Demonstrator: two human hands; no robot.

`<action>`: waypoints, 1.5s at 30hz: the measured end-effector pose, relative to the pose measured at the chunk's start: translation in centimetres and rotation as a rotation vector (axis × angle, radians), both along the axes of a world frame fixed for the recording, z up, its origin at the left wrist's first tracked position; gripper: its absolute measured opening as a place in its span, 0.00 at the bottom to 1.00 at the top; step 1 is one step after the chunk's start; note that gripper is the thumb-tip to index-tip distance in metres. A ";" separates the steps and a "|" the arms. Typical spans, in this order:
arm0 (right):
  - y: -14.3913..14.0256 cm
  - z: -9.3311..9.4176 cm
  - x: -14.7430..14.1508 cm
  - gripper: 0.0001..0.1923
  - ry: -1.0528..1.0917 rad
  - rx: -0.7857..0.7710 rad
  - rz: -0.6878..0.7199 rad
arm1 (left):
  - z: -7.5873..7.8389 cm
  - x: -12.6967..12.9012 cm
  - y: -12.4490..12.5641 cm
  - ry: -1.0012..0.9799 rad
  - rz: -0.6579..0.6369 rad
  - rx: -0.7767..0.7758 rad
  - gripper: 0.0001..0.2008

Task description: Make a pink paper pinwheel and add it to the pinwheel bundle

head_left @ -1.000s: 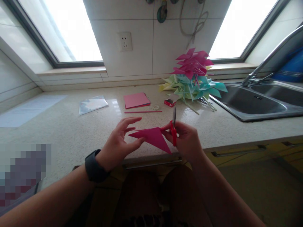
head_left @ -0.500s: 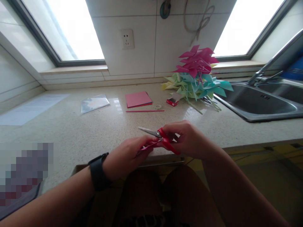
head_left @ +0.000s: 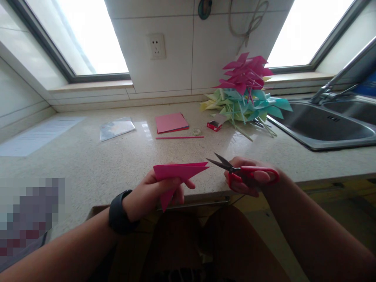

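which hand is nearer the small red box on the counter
Right. The right hand, holding the red scissors, sits in front of the small red box, slightly right. The left hand, gripping the folded pink paper, is farther, down-left.

Pink folded paper (head_left: 176, 174); red-handled scissors (head_left: 246, 174); black watch (head_left: 119, 213); speckled beige counter (head_left: 102, 164).

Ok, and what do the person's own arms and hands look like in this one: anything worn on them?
Both forearms are bare, with no sleeves in view. The left hand has a black watch with a wide dark band around the wrist. The right hand wears nothing: no glove, and no ring or band that can be made out. No markings show on either arm.
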State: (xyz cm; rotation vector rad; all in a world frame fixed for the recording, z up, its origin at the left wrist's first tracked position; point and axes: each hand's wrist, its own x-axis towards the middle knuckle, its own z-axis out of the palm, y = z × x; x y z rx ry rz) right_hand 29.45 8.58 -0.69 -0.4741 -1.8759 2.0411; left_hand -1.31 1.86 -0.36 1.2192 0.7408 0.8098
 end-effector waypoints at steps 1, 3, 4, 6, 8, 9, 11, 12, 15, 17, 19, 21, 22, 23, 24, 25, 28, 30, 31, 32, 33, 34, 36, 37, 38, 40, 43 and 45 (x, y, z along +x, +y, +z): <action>0.1 0.0 0.0 0.30 -0.012 -0.008 0.025 | 0.0 -0.1 0.0 -0.012 0.005 -0.027 0.16; 0.3 0.2 -0.1 0.31 -0.030 -0.019 0.071 | 0.1 -0.1 0.1 -0.053 0.029 -0.066 0.14; 0.4 0.3 -0.1 0.31 -0.036 -0.025 0.093 | 0.2 0.0 0.1 -0.075 0.045 -0.082 0.13; 0.6 0.3 0.1 0.30 -0.045 -0.038 0.118 | 0.4 0.1 0.1 -0.104 0.073 -0.107 0.12; 0.8 0.2 0.2 0.30 -0.046 -0.053 0.135 | 0.5 0.2 0.1 -0.110 0.092 -0.125 0.12; 0.8 0.2 0.2 0.30 -0.046 -0.061 0.141 | 0.5 0.2 0.2 -0.106 0.098 -0.128 0.12; 0.8 0.1 0.2 0.30 -0.035 -0.082 0.146 | 0.4 0.2 0.3 -0.093 0.090 -0.130 0.12; 0.7 0.0 0.2 0.30 -0.028 -0.091 0.144 | 0.3 0.2 0.3 -0.093 0.084 -0.130 0.12; 0.7 -0.1 -0.1 0.29 -0.017 -0.110 0.137 | 0.2 0.1 0.5 -0.107 0.081 -0.137 0.12; 0.8 -0.3 -0.2 0.31 0.016 -0.111 0.169 | 0.2 0.1 0.5 -0.103 0.081 -0.149 0.12; 0.9 -0.5 -0.4 0.33 0.067 -0.106 0.196 | 0.3 0.1 0.5 -0.082 0.072 -0.155 0.12; 1.0 -0.7 -0.5 0.33 0.097 -0.104 0.203 | 0.3 0.2 0.5 -0.070 0.073 -0.146 0.13; 1.0 -0.7 -0.5 0.32 0.094 -0.107 0.201 | 0.4 0.2 0.5 -0.072 0.074 -0.139 0.13; 1.0 -0.8 -0.5 0.32 0.092 -0.112 0.201 | 0.4 0.3 0.5 -0.075 0.077 -0.132 0.13; 1.0 -0.8 -0.4 0.32 0.088 -0.114 0.200 | 0.4 0.3 0.5 -0.077 0.076 -0.129 0.13; 1.0 -0.9 -0.4 0.33 0.087 -0.115 0.197 | 0.3 0.4 0.5 -0.073 0.074 -0.130 0.13; 1.0 -0.9 -0.3 0.32 0.094 -0.105 0.191 | 0.2 0.4 0.5 -0.034 0.068 -0.126 0.14; 1.1 -0.9 -0.3 0.33 0.084 -0.105 0.200 | 0.2 0.3 0.5 -0.019 0.071 -0.109 0.14; 1.2 -0.9 -0.3 0.33 0.069 -0.106 0.207 | 0.3 0.3 0.5 -0.013 0.072 -0.096 0.14; 1.3 -0.9 -0.3 0.34 0.053 -0.105 0.211 | 0.4 0.2 0.5 -0.003 0.073 -0.081 0.14; 1.3 -0.9 -0.3 0.35 0.038 -0.101 0.211 | 0.5 0.1 0.4 0.015 0.075 -0.063 0.15; 1.4 -0.8 -0.3 0.35 0.025 -0.094 0.211 | 0.6 0.0 0.5 0.042 0.077 -0.041 0.15; 1.5 -0.8 -0.2 0.36 0.003 -0.077 0.213 | 0.8 -0.2 0.5 0.106 0.094 0.005 0.15; 1.5 -0.8 -0.2 0.36 -0.003 -0.074 0.214 | 0.9 -0.4 0.5 0.128 0.104 0.023 0.15; 1.6 -0.8 -0.2 0.36 -0.006 -0.073 0.214 | 1.0 -0.5 0.6 0.142 0.108 0.033 0.15; 1.6 -0.7 -0.2 0.35 -0.007 -0.075 0.224 | 1.2 -0.5 0.6 0.152 0.094 0.039 0.16; 1.7 -0.7 -0.3 0.35 -0.010 -0.072 0.231 | 1.5 -0.4 0.5 0.142 0.032 0.058 0.20; 1.8 -0.7 -0.3 0.34 -0.015 -0.076 0.235 | 1.7 -0.3 0.4 0.142 0.018 0.090 0.20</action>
